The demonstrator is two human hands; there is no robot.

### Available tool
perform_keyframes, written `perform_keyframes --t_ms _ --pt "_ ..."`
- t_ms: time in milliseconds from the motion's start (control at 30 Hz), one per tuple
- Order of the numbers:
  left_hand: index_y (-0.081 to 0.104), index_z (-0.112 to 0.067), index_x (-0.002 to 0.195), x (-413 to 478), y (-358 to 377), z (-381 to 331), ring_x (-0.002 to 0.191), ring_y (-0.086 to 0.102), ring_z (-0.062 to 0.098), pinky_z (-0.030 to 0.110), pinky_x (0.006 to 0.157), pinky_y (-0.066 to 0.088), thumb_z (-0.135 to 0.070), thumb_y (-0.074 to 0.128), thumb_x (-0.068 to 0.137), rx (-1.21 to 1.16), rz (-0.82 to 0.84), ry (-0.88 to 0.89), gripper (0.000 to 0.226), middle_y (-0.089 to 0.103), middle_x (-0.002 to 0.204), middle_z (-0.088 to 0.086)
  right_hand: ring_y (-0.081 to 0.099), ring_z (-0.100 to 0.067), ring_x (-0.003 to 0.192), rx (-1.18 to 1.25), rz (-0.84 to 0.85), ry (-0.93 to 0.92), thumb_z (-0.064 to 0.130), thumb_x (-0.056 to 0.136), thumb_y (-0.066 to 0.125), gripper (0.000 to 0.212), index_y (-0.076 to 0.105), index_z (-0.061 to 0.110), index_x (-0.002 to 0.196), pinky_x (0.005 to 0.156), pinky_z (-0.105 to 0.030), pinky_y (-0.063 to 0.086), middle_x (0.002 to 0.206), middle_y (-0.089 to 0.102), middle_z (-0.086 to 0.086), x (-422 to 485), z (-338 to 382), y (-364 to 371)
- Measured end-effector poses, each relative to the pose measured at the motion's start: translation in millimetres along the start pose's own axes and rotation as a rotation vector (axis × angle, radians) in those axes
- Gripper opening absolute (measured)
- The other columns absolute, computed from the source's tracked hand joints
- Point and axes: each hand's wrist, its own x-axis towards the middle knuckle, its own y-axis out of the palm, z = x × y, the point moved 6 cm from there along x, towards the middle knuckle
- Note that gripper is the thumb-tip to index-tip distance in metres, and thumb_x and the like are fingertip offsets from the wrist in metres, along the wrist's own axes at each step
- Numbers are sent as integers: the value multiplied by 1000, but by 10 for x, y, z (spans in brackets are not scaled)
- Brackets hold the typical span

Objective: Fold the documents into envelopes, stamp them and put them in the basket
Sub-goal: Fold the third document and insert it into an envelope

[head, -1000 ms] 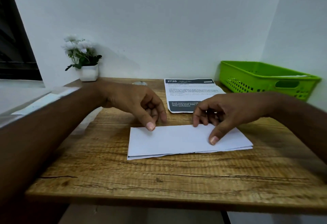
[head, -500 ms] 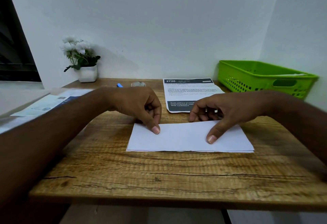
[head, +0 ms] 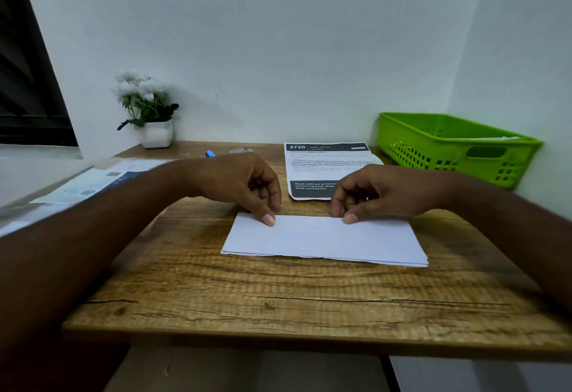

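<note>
A white folded document (head: 325, 238) lies flat in the middle of the wooden desk (head: 278, 298), with its layered open edges toward me. My left hand (head: 244, 184) pinches the document's far edge left of centre, thumb tip on top and curled fingers just behind the edge. In the same way, my right hand (head: 380, 190) pinches the far edge right of centre. A printed document (head: 322, 162) with dark header bands lies behind the hands. The green basket (head: 458, 147) stands at the back right, with white paper showing inside it.
A white pot of white flowers (head: 148, 113) stands at the back left by the wall. A blue pen tip (head: 210, 153) and a small clear object (head: 241, 150) lie behind my left hand. Printed sheets (head: 93, 184) lie on the ledge at left.
The top flap has been laid flat. Both thumbs have slid from the paper's middle back to its far edge, and the paper's right end now sits slightly nearer me.
</note>
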Motion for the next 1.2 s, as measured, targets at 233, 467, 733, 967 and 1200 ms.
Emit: perform_keyframes --t_ms 233,467,733,967,1200 --pt "67 -30 88 -234 -56 -113 80 59 -3 7 66 41 -31 76 78 266 -110 33 13 67 86 -15 53 -2 68 -115 -36 25 21 91 68 10 69 25 100 66 -19 42 75 61 14 -49 84 -28" --pt "56 -42 120 -689 137 -126 115 46 -8 22 92 45 -61 67 75 280 -82 9 50 53 125 -23 50 6 107 -551 -85 253 53 94 48 32 49 45 124 91 -22 44 121 49 30 -565 426 150" --pt "51 -39 124 -894 293 -152 97 40 -24 0 74 32 -57 54 81 373 -210 31 47 51 124 -23 40 9 127 -389 -167 333 99 55 26 79 32 67 127 106 -31 39 138 37 43 -844 421 334" --pt "49 -43 120 -891 288 -192 91 43 -22 8 71 37 -56 54 84 442 -243 -22 38 51 122 -23 43 8 114 -431 -165 376 93 64 31 71 38 63 127 99 -25 40 141 41 36 -804 395 254" --pt "49 -41 126 -917 221 -149 97 45 -15 5 71 37 -57 59 82 457 -284 -58 48 44 105 -35 45 4 106 -489 -226 379 85 60 35 70 50 55 121 93 -29 43 124 49 31 -681 520 145"
